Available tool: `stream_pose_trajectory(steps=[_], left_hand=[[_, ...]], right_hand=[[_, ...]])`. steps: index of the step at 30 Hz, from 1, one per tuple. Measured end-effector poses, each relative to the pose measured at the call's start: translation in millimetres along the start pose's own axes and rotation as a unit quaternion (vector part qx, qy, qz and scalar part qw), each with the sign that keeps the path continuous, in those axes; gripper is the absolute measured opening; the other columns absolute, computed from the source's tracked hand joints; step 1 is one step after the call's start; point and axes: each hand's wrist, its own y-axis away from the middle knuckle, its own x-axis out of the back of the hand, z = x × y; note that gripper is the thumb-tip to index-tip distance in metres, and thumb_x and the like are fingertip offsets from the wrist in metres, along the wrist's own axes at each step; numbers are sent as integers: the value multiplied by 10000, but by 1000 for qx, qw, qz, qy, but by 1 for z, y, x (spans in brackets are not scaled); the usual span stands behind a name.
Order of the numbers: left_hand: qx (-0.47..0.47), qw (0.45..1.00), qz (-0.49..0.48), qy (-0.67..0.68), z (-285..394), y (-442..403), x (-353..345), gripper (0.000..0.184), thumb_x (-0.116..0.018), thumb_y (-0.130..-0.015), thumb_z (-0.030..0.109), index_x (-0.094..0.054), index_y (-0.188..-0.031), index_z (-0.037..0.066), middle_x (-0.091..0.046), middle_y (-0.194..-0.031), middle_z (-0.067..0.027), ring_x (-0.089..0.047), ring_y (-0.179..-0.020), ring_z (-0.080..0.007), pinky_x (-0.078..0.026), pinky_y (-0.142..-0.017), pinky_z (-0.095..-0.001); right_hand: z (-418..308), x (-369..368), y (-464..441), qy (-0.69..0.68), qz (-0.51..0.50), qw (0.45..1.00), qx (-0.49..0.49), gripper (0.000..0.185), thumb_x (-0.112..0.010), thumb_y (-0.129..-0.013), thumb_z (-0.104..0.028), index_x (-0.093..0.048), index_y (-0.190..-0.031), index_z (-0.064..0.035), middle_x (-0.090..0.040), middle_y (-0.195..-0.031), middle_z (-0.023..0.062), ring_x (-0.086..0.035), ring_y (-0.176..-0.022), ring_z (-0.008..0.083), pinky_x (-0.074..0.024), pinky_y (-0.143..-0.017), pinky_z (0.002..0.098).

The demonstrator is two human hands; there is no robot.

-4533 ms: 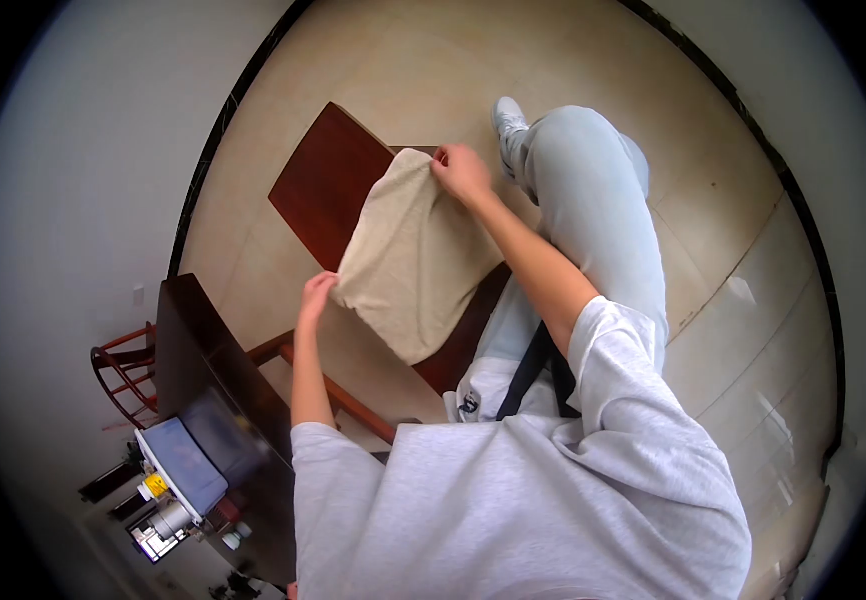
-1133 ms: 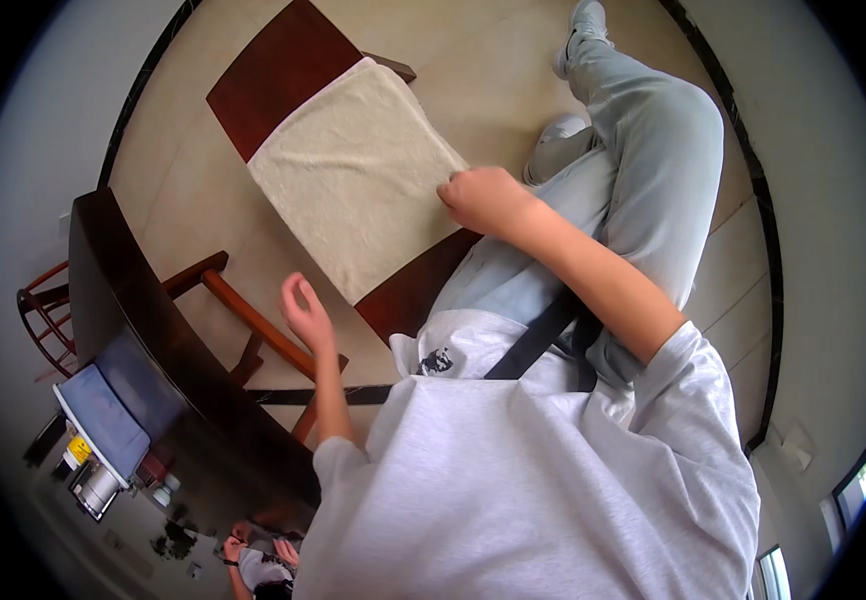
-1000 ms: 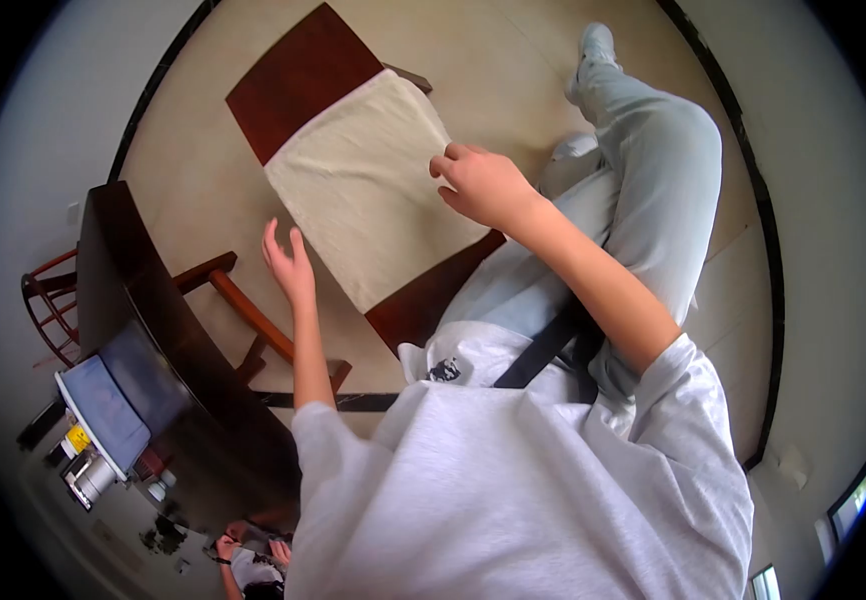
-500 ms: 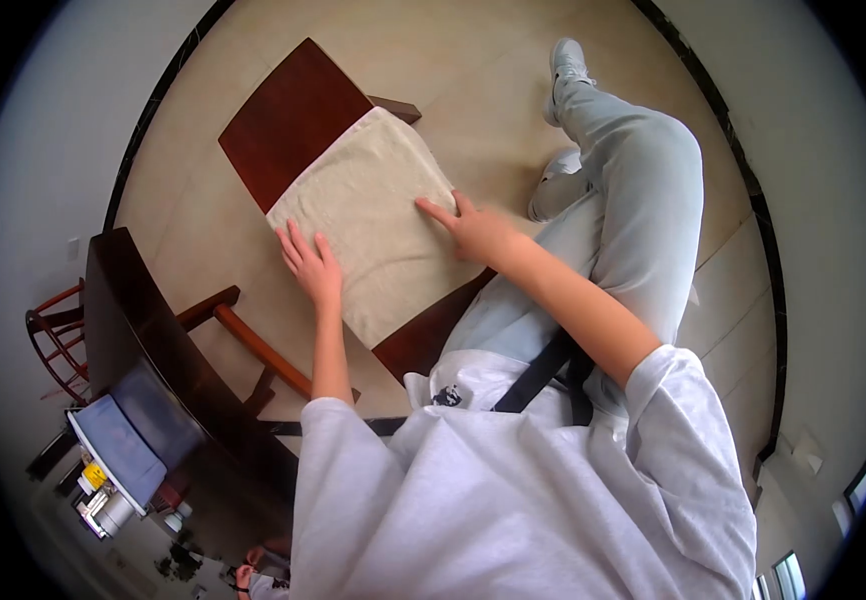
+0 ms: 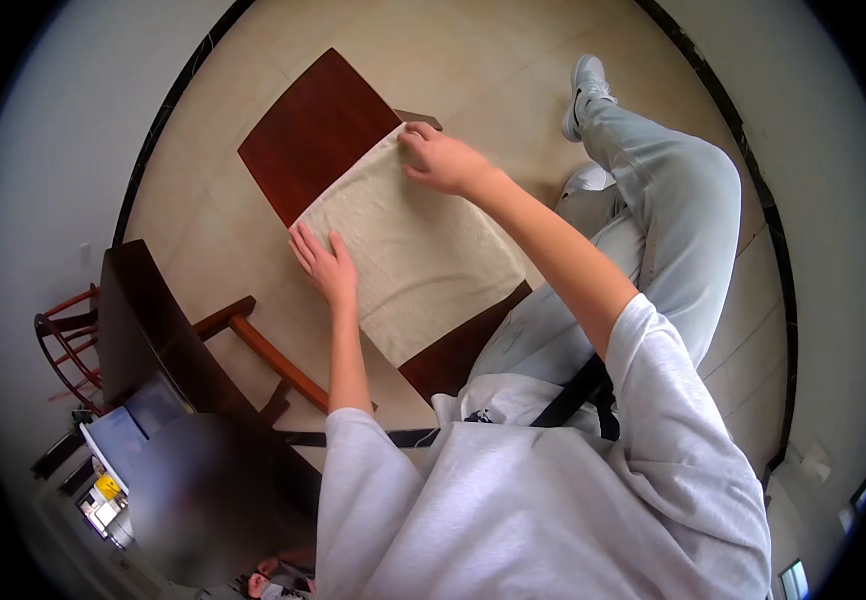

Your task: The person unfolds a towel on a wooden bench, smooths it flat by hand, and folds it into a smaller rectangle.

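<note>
A cream cloth (image 5: 433, 245) lies spread, lightly wrinkled, across a dark red-brown wooden bench (image 5: 318, 125). Bare wood shows beyond its far edge and at the near end. My left hand (image 5: 327, 265) rests on the cloth's left edge, near the far left corner, with fingers stretched out. At the far right corner, my right hand (image 5: 443, 160) has its fingers bent down onto the cloth's edge; the fingertips are partly hidden.
My legs (image 5: 668, 190) stretch along the bench's right side. A dark wooden table (image 5: 143, 310) stands at left, with a reddish wooden bar (image 5: 278, 360) near the floor beside it. Another person's blurred head (image 5: 203, 495) shows at lower left.
My right hand has moved from the cloth's right side to its far right corner, its fingers now bent on the edge. My left hand stays at the left edge. The view has shifted slightly.
</note>
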Motion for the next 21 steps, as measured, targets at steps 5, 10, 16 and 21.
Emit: stream_pose_trajectory(steps=[5, 10, 16, 21], left_hand=[[-2, 999, -5, -33, 3, -11, -2, 680, -445, -1038, 424, -255, -1568, 43, -223, -1639, -170, -220, -1500, -376, -285, -1178, -489], [-11, 999, 0, -39, 5, -16, -3, 681, -445, -1039, 420, -253, -1566, 34, -218, -1641, -170, -214, -1503, -374, -290, -1179, -482], [-28, 999, 14, -42, 2, -7, 5, 697, -467, -1032, 425, -253, -1569, 36, -223, -1638, -176, -229, -1495, -384, -296, -1174, -493], [-21, 1000, -9, -19, 5, 3, 15, 710, -491, -1027, 412, -237, -1574, 37, -203, -1642, -182, -244, -1488, -397, -298, -1174, -491]], right_hand=[[-2, -21, -6, 53, 40, 998, -8, 640, -609, -930, -356, -410, -1430, -10, -359, -1539, 210, -478, -1337, 360, -466, -1066, 429], [-2, -18, -15, 47, 34, 998, -24, 668, -600, -937, -383, -382, -1436, 3, -320, -1570, 217, -452, -1363, 366, -443, -1086, 435], [6, -40, 1, 69, 168, 983, 6, 665, -569, -951, -362, -344, -1504, -68, -309, -1586, 185, -379, -1406, 405, -388, -1125, 484], [6, -50, 25, 126, 159, 979, 31, 586, -551, -971, -326, -373, -1510, -181, -290, -1596, 180, -369, -1410, 408, -389, -1121, 489]])
